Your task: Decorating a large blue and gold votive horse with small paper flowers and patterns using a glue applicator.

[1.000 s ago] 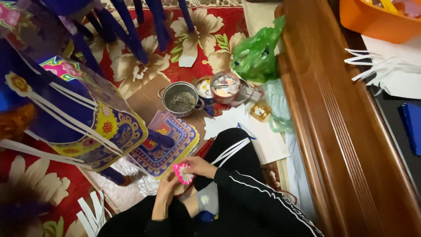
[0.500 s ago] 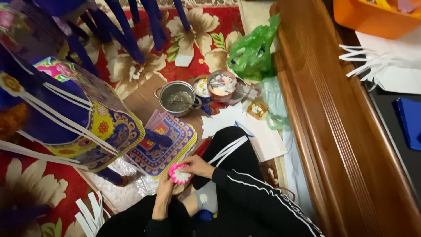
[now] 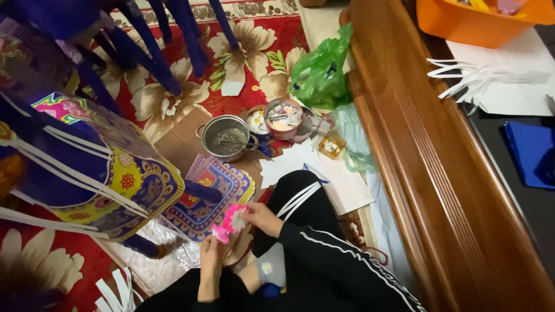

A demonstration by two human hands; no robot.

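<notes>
On the floor, a person sits with legs folded on a red rug with big flowers (image 3: pixel 173 104). Both hands meet low in the middle of the view. The right hand (image 3: pixel 263 218) pinches the top of a small pink paper flower (image 3: pixel 230 222). The left hand (image 3: pixel 211 251) grips the flower from below. The flower sits just in front of the person's knee, over a stack of bright patterned paper sheets (image 3: pixel 211 199). A big purple paper lantern (image 3: pixel 87 167) stands on the left, touching the sheets. Farther up sit a metal pot (image 3: pixel 226 137) and a round tin full of scraps (image 3: pixel 283 117). A green plastic bag (image 3: pixel 321 72) lies beside a long wooden bench (image 3: pixel 428 167).
</notes>
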